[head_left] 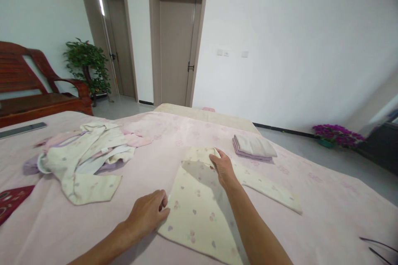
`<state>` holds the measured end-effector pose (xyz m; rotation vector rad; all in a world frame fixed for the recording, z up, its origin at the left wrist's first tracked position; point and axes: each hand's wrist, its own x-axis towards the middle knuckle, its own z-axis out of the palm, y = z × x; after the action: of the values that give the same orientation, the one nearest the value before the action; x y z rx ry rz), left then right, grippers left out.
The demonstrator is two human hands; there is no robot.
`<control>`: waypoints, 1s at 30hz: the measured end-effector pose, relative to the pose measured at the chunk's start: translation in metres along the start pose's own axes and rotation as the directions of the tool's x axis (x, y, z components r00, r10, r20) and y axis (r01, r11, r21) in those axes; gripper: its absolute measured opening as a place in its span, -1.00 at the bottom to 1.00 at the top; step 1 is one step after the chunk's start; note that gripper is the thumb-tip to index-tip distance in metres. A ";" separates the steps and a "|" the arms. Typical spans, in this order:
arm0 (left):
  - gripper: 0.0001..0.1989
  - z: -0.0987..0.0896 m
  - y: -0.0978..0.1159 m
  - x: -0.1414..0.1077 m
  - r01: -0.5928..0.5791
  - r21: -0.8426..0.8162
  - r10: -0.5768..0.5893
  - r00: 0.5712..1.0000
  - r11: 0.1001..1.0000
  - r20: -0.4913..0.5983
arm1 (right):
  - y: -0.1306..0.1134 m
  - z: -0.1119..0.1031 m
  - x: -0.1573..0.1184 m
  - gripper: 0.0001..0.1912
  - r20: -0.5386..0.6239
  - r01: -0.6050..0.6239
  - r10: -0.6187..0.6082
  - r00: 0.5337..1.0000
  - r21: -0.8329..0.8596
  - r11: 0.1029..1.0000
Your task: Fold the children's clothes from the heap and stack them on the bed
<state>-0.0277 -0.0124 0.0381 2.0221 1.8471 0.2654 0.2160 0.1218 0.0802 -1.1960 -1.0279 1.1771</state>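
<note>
Cream garment (194,198), printed with small hearts and cherries, lies spread on the pink sheet (329,223) in the near middle of the scene, between the two hands. Its far end is folded over; one sleeve (270,186) runs out to the right, slanting toward the near side.

Right hand (223,167): at the far end of the garment, thumb and fingers brought together on the folded edge; grip closed on fabric. The forearm passes over the right part of the garment and shades it.

Left hand (152,211): at the garment's left edge, fingers curled, thumb toward the edge. Grip mostly closed; cannot tell whether fabric is pinched in it.

Surroundings on the sheet: a folded stack (255,147), pale above and lilac below, sits beyond the sleeve, well apart from the left hand. To the left, a loose clothes pile (93,149) in cream, pink and lilac, with a similarly printed piece on top. Farther left, a dark flat object (23,130); nearer, a red item (14,201), cut off by the view. Thin dark rods (376,244) show at the near right.

Background: wooden bench (40,95) and leafy plant (87,64) far left; purple flowers (337,136) far right.
</note>
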 end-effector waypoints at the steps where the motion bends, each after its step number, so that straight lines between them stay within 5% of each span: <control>1: -0.92 0.000 0.000 0.001 0.002 -0.014 -0.001 1.000 1.000 0.004 | -0.002 -0.005 0.003 -0.39 -0.018 0.013 -0.013 1.000 -0.008 1.000; 12: -0.90 0.003 0.027 0.001 -0.158 -0.184 0.160 0.987 0.970 -0.004 | -0.015 -0.058 0.008 -0.33 -0.177 0.165 -0.200 0.964 -0.192 0.967; 17: -0.88 0.010 0.042 0.011 -0.237 -0.352 0.290 0.951 0.906 0.104 | -0.021 -0.070 0.001 -0.35 -0.193 0.240 -0.323 0.926 -0.358 0.902; 19: -0.88 0.011 0.042 0.026 -0.176 -0.467 0.295 0.935 0.867 0.195 | -0.022 -0.072 -0.002 -0.40 -0.158 0.269 -0.378 0.912 -0.464 0.844; 22: -0.76 0.009 0.041 0.061 0.041 -0.696 0.206 0.941 0.717 0.267 | -0.020 -0.072 -0.010 -0.46 -0.069 0.310 -0.416 0.907 -0.561 0.767; 26: -0.65 0.004 0.043 0.117 0.139 -0.930 0.067 0.983 0.340 0.171 | -0.009 -0.064 -0.029 -0.48 0.102 0.408 -0.432 0.896 -0.573 0.711; 30: -0.61 0.008 0.051 0.162 0.123 -0.957 0.050 0.989 0.263 0.141 | 0.010 -0.047 -0.058 -0.41 0.378 0.556 -0.412 0.829 -0.631 0.541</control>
<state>0.0401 0.1432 0.0325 1.0142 1.0645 0.9549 0.2543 0.0584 0.0662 -1.2528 -1.9523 0.4024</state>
